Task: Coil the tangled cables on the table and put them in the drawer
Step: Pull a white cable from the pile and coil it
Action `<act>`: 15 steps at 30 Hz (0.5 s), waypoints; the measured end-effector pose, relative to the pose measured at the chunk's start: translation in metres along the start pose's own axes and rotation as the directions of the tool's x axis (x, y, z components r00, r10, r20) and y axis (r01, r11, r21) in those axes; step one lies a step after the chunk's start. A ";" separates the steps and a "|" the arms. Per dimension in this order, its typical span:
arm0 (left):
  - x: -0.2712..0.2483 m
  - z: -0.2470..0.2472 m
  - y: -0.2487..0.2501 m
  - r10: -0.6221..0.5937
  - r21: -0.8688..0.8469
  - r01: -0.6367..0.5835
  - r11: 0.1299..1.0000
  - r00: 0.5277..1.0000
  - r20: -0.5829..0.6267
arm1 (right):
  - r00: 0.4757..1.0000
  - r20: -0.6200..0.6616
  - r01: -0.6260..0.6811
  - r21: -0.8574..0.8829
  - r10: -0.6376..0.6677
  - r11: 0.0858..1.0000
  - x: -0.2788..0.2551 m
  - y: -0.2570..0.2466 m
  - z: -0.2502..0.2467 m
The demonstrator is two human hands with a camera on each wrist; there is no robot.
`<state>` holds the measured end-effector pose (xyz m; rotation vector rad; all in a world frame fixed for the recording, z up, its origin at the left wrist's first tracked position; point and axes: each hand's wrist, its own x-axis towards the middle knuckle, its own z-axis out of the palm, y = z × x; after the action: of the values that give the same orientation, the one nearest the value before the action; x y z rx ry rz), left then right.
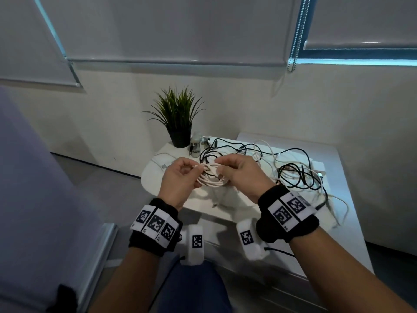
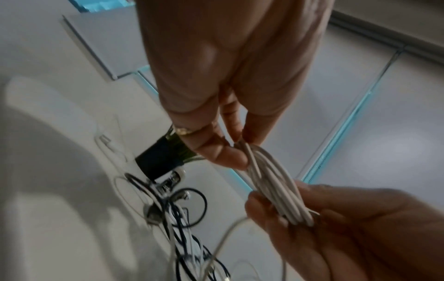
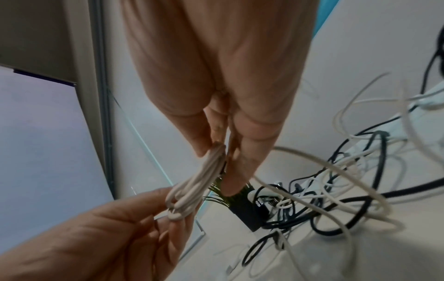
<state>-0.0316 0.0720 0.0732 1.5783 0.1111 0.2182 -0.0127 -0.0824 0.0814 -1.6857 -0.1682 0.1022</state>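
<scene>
A white cable [image 1: 209,178] is wound into a small coil and held above the table between both hands. My left hand [image 1: 191,170] pinches the coil's left end and my right hand [image 1: 222,171] pinches its right end. The left wrist view shows my left hand [image 2: 242,150] gripping one end of the coil [image 2: 271,186], with the right hand's fingers [image 2: 264,207] curled round the other. In the right wrist view my right hand [image 3: 216,163] pinches the coil [image 3: 192,186]. A loose tail [image 1: 216,199] hangs below. A tangle of black and white cables [image 1: 295,172] lies on the table.
A potted plant [image 1: 178,118] and small metal items [image 1: 198,143] stand at the back of the round white table [image 1: 153,179]. A white cabinet top [image 1: 334,159] adjoins it on the right, with cables trailing over its front edge. Window blinds hang behind.
</scene>
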 end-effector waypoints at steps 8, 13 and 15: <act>0.033 -0.057 -0.034 -0.068 0.166 0.109 0.980 0.969 -0.237 | 0.999 0.031 0.051 -0.441 -0.041 0.896 0.005 0.000 0.015; 0.044 -0.069 -0.059 -0.174 0.241 0.253 0.937 0.937 -0.304 | 0.986 0.140 0.031 -0.695 0.093 0.718 0.001 0.011 0.019; 0.048 -0.071 -0.065 -0.171 0.292 0.272 0.917 0.928 -0.331 | 0.975 0.168 0.035 -0.757 0.143 0.652 -0.001 0.013 0.019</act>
<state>0.0047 0.1528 0.0119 1.8442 0.5921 0.2669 -0.0158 -0.0654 0.0665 -2.5371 -0.3601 0.2927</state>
